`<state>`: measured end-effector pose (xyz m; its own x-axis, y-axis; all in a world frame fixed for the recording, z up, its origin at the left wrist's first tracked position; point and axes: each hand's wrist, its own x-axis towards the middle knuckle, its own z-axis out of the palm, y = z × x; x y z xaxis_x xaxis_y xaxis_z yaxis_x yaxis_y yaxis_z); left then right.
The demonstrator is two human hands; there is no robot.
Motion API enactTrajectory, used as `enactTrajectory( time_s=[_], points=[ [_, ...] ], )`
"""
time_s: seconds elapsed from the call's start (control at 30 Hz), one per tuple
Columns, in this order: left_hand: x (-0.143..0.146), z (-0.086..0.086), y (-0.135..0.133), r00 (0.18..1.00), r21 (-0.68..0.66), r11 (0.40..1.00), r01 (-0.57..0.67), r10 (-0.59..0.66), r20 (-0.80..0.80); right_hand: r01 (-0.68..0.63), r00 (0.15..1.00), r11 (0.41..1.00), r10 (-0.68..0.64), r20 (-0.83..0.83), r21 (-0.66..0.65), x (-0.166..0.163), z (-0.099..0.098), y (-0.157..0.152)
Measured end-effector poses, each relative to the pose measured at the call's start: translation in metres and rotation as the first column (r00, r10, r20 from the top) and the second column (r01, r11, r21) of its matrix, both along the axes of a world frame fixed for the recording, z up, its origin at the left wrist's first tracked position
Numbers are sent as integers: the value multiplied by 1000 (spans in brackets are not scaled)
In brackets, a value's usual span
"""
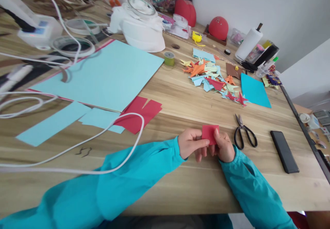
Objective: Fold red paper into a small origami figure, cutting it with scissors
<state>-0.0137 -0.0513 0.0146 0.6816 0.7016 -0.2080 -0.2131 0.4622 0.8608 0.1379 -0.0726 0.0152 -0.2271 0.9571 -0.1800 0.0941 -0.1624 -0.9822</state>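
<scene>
Between both hands, above the wooden table, is a small red square of paper [209,133]. My left hand [192,142] pinches its left side, thumb or finger laid across the lower edge. My right hand [223,145] grips the right side with the thumb on top and fingers underneath. Just right of my right hand lie black-handled scissors [241,131], their blades pointing away from me. Folded paper pieces [210,76] in orange, red, blue and pale yellow are heaped further back. Cut red paper [144,114] lies to the left, partly beneath a white cable.
Large light blue sheets [108,71] and blue strips [54,122] cover the left side. A white cable [139,133] loops over the left forearm. A phone [284,151] lies at right. Behind stand a green thread spool [169,58], a yellow tape measure [196,36] and a turquoise paper stack [255,90].
</scene>
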Motion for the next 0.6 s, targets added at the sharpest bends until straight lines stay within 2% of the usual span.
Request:
enactTrajectory(
  time_s=[0.17,0.4,0.6],
  points=[
    [-3,6,-3,1000,9,1000,-24,24,-20,-3,1000,1000,3,4,-9,-1,3,0],
    [-4,7,-4,999,12,1000,-28,29,-20,37,999,999,-37,32,-9,-1,2,-1],
    [-1,1,-3,999,32,999,-38,39,-31,-45,999,999,45,-5,12,1,1,1]
  ],
)
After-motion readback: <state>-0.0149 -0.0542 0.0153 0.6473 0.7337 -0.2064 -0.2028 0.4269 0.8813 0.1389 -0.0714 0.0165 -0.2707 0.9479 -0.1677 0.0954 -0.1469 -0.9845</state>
